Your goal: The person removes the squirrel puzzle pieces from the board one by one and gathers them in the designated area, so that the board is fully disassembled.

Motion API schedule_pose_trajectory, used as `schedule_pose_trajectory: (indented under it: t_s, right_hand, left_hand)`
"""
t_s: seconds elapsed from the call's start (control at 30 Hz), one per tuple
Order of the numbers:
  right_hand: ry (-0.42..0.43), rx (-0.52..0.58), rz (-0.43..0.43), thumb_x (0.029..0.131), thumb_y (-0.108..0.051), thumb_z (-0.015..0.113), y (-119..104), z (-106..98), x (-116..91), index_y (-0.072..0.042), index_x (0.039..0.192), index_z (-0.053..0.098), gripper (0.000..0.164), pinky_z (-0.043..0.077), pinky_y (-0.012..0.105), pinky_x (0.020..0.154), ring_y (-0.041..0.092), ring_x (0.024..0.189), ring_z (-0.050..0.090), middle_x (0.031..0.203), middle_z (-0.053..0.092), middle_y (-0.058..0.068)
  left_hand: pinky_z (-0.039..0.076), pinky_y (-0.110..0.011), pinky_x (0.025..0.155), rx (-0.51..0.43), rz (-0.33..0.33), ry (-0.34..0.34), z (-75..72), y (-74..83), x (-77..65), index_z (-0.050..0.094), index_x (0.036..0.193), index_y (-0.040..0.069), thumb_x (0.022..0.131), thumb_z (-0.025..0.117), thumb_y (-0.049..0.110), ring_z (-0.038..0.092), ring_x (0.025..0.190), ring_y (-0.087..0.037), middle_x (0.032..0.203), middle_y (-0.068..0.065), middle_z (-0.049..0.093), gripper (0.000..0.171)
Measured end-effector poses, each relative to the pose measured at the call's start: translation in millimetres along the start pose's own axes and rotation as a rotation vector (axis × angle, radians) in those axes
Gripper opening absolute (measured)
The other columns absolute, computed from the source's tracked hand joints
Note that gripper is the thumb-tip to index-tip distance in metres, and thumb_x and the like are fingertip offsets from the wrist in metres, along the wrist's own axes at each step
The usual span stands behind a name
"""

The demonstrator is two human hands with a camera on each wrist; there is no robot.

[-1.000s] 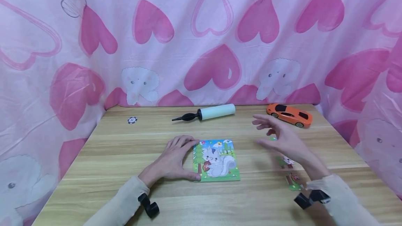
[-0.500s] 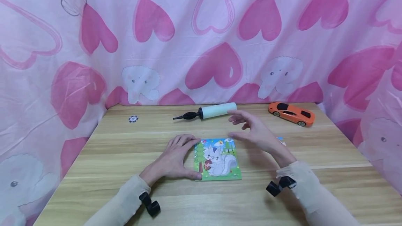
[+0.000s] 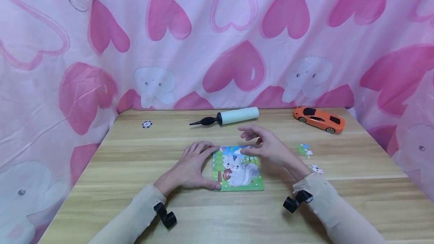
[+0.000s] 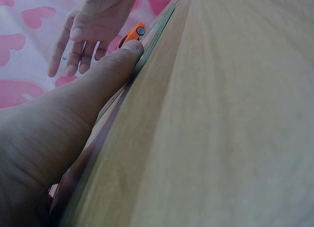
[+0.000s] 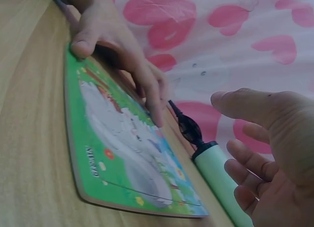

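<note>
Puzzle board (image 3: 239, 171) lies flat on the table (image 3: 223, 217) between the hands, nearly square with no clear long axis; the left hand (image 3: 193, 168) is nearer, its spread thumb and fingers touching both left corners, while the right hand (image 3: 269, 148), thumb parted from loosely bent fingers that hold nothing, hangs over the far right corner, with most of the board toward the person and leftward. Compared with one second ago, the right hand has come inward from the loose pieces (image 3: 304, 150), and the left hand keeps its place.
</note>
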State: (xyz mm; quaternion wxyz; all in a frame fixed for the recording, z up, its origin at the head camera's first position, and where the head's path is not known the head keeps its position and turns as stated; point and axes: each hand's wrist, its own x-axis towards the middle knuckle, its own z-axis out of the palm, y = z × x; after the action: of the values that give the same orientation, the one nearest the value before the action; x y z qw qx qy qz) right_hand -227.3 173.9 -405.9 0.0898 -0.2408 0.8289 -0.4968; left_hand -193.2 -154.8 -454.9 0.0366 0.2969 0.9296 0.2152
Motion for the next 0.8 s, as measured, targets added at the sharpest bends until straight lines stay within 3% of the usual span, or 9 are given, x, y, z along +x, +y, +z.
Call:
schedule_pose_trajectory:
  t_s: [0.27, 0.6, 0.8]
  right_hand:
    - [-0.053, -0.023, 0.02, 0.099, -0.027, 0.089, 2.8, 3.3, -0.3, -0.015, 0.16, 0.057, 0.07, 0.05, 0.058, 0.11, 0.034, 0.132, 0.062, 0.144, 0.068, 0.014]
    - [-0.084, 0.024, 0.152, 0.096, -0.032, 0.091, 8.0, 13.3, -2.4, -0.029, 0.157, 0.062, 0.068, 0.043, 0.058, 0.121, 0.028, 0.137, 0.056, 0.149, 0.066, -0.001]
    - [-0.114, -0.029, 0.121, 0.097, -0.029, 0.09, 13.5, 21.5, -1.8, -0.027, 0.157, 0.061, 0.066, 0.039, 0.064, 0.126, 0.029, 0.141, 0.057, 0.148, 0.067, -0.001]
  left_hand:
    - [0.023, -0.06, 0.134, 0.009, 0.009, -0.001, -2.4, 1.2, 3.9, 0.04, 0.174, 0.031, 0.073, 0.075, 0.097, 0.03, 0.159, -0.026, 0.171, 0.003, 0.037, 0.125]
    - [0.023, -0.06, 0.134, -0.003, 0.009, -0.002, -2.2, 0.8, 3.6, 0.04, 0.174, 0.031, 0.074, 0.077, 0.095, 0.03, 0.159, -0.026, 0.171, 0.004, 0.036, 0.124]
    - [0.024, -0.061, 0.133, -0.01, 0.012, 0.001, 0.5, -0.6, 1.0, 0.04, 0.173, 0.031, 0.073, 0.077, 0.095, 0.031, 0.159, -0.027, 0.171, 0.003, 0.037, 0.125]
